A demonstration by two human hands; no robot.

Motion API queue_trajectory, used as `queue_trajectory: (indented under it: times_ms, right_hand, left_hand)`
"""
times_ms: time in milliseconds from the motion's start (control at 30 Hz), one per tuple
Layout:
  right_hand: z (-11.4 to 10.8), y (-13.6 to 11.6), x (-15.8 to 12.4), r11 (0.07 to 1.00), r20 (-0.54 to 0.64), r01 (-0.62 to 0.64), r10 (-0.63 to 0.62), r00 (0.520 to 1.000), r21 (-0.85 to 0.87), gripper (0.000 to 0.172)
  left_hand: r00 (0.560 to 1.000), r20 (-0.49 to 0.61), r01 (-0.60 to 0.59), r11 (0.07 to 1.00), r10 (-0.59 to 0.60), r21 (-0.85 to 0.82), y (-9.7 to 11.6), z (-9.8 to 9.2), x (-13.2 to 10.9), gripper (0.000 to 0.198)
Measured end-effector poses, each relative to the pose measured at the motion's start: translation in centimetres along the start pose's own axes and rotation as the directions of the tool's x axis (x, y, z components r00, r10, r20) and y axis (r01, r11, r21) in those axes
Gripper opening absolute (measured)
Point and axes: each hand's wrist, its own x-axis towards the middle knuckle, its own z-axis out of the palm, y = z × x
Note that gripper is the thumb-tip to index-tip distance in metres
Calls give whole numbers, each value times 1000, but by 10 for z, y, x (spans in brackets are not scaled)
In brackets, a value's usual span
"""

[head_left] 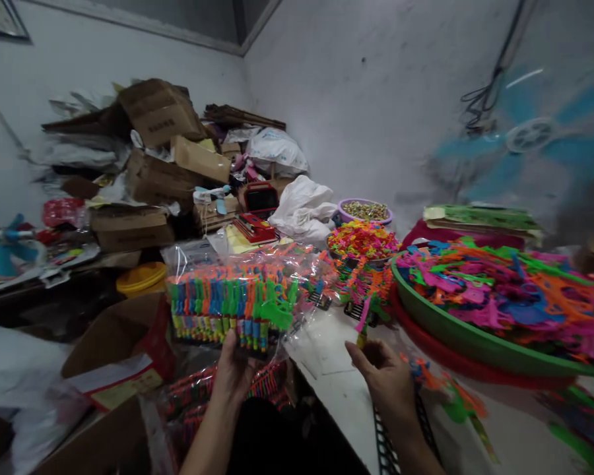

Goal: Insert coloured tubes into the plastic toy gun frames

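Observation:
My left hand (235,369) grips the lower edge of a clear plastic bag (232,297), thumb in front. Inside it stand rows of small plastic toys in orange, green and blue, with striped tubes at their lower ends; a larger green piece lies over them at the right. Above the white tabletop, my right hand (389,379) is curled, with thumb and forefinger at the yellow end of a pink and green plastic toy (363,320). The fingertips' contact with it is partly hidden. Loose toys (458,402) with a striped tube lie right of this hand.
A green basin (455,336) heaped with colourful plastic pieces stands at right, before a blue fan (532,135). Behind the bag are a heap of small bright pieces (363,239) and a purple basin (344,214). Cardboard boxes (163,112) pile up at left; an open carton (109,336) sits below.

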Motion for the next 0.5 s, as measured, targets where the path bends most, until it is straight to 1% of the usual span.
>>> queue_trajectory:
  times_ms: [167, 300, 433, 500]
  right_hand:
    - [-1, -3, 0, 998, 0, -24, 24, 1000, -51, 37]
    - [-1, -7, 0, 994, -6, -50, 50, 999, -93, 40]
    - [-1, -5, 1, 991, -1, -72, 73, 997, -110, 41]
    - [-1, -5, 1, 992, 6, -68, 69, 998, -110, 42]
  left_hand:
    - [1000, 7, -6, 1000, 6, 29, -2, 0, -1, 18]
    - [999, 29, -14, 1000, 14, 18, -2, 3, -2, 15]
    - [1000, 3, -31, 999, 31, 11, -2, 4, -3, 11]
    - [999, -13, -34, 999, 34, 25, -3, 2, -3, 13]
